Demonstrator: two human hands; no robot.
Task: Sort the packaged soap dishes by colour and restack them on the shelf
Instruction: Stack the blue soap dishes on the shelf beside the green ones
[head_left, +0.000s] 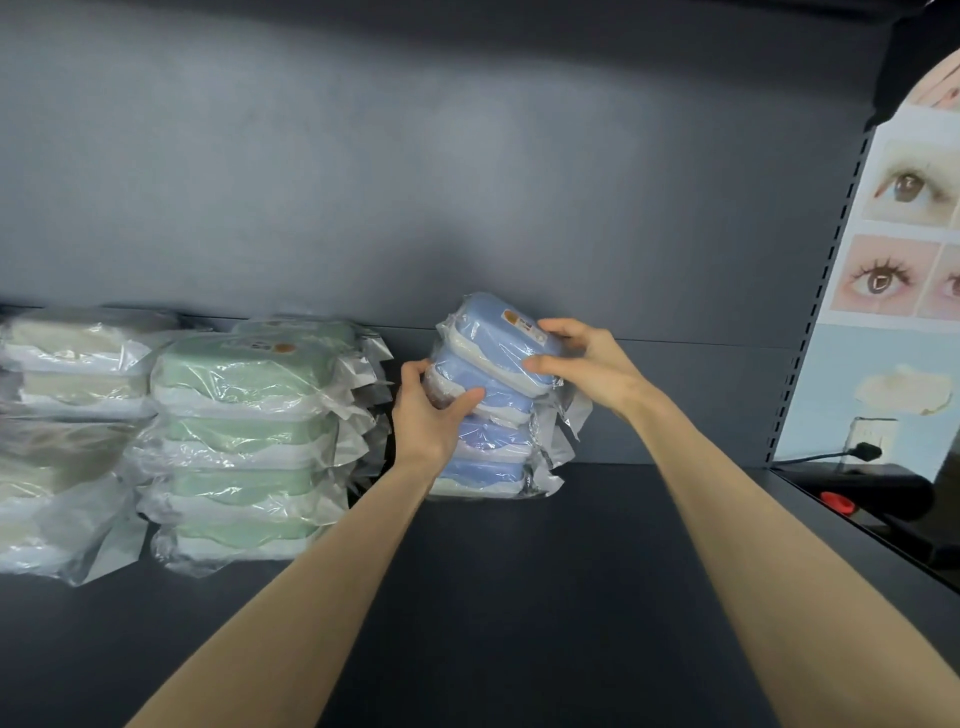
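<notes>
**Two hands squaring the blue stack (488, 452)**

The left hand (431, 415) grips the pile's left side, fingers (415, 370) curled round the middle packs. The right hand (582, 364) pinches the top blue soap dish (493, 332). The pile stands on the shelf (571, 571) near the back panel, just right of the green stack (244, 431). The top dish sits tilted, labelled lid up, its long axis roughly left to right. Best to brace the lower packs, then ease the top one level and flush, since the film looks slippery
</notes>
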